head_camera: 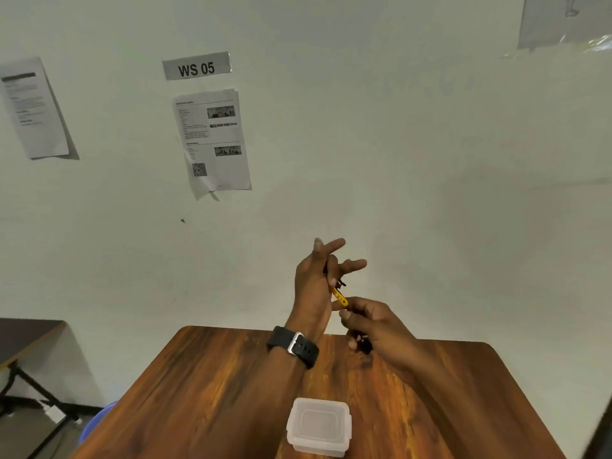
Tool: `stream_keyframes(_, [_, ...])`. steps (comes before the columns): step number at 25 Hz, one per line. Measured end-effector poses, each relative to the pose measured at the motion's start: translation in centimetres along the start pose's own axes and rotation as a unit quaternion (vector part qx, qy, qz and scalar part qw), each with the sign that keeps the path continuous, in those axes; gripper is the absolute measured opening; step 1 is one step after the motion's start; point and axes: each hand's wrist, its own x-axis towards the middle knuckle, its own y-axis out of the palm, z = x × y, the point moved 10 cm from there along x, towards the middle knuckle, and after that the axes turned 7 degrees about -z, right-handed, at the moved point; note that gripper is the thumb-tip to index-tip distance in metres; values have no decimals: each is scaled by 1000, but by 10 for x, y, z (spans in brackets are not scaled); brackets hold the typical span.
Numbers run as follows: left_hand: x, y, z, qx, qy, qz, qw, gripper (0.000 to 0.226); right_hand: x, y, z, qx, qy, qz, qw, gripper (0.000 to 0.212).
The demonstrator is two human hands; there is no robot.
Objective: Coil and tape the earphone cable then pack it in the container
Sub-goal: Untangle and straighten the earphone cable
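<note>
Left hand (314, 286) is raised with fingers spread, and the thin dark earphone cable (331, 276) looks wound around them, though it's mostly hidden. Right hand (371, 326) pinches the low end of a short yellow strip of tape (339, 297), which slants up-left to the coil. Both hover over the brown wood-grain table (215, 392). The small translucent plastic container with its lid on (319, 425) sits below, nearer me, roughly between both wrists, so I'd guess either hand could drop it in.
</note>
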Motion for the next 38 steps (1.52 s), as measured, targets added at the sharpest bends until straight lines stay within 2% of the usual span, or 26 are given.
stream_keyframes(2, [-5,-4,13,49,14,-8,999,48,0,-10,9,-73,-18,-64,995,19])
stream_keyframes(3, [-8,-5,21,24,10,-5,1000,46,-1,-15,8,-66,-7,-88,994,21])
stream_keyframes(5, [-10,-12,37,-109,-46,8,993,41,-10,-11,-1,-32,30,-90,995,23])
stream_keyframes(7, [-14,-6,43,-238,-120,70,961,39,-21,-5,-13,-57,31,-71,995,31])
stream_keyframes(8, [-19,-1,42,-276,-151,115,942,40,-25,-9,-14,-59,26,-87,994,33])
stream_keyframes(10, [-35,13,35,-306,-193,206,909,39,-27,-31,-12,29,23,-153,988,32])
stream_keyframes(11, [-46,19,33,-310,-208,247,894,37,-25,-35,-13,92,32,-158,983,34])
stream_keyframes(13, [-65,31,36,-311,-237,308,867,37,-21,-23,-6,181,42,-98,978,38])
stream_keyframes(16, [-90,46,51,-288,-305,379,825,41,-20,7,5,236,41,0,971,53])
stream_keyframes(18, [-107,48,60,-258,-377,416,786,41,-18,-2,1,161,23,-51,985,61])
stream_keyframes(19, [-115,46,66,-235,-413,425,771,42,-17,-17,2,86,-9,-117,989,59])
stream_keyframes(21, [-124,41,76,-182,-460,435,753,44,-22,-47,9,-41,-59,-238,969,49])
stream_keyframes(22, [-126,40,80,-150,-467,440,752,44,-21,-51,9,-68,-68,-249,964,47])
stream_keyframes(24, [-124,37,82,-109,-465,445,757,43,-17,-41,1,-41,-59,-203,977,44])
stream_keyframes(26, [-115,38,79,-123,-458,433,766,42,-19,-16,-8,114,-31,-104,988,48])
stream_keyframes(28, [-102,37,77,-162,-435,405,788,41,-29,4,-18,247,38,-48,967,56])
stream_keyframes(31, [-84,29,80,-218,-379,352,828,39,-39,11,-30,218,53,-84,971,45])
stream_keyframes(34, [-79,15,91,-260,-354,316,841,37,-39,12,-46,183,55,-125,974,32])
stream_keyframes(36, [-80,0,100,-246,-346,304,852,33,-39,13,-61,188,85,-137,969,22])
stream_keyframes(38, [-82,-20,108,-201,-331,300,872,27,-40,17,-85,244,136,-137,950,25])
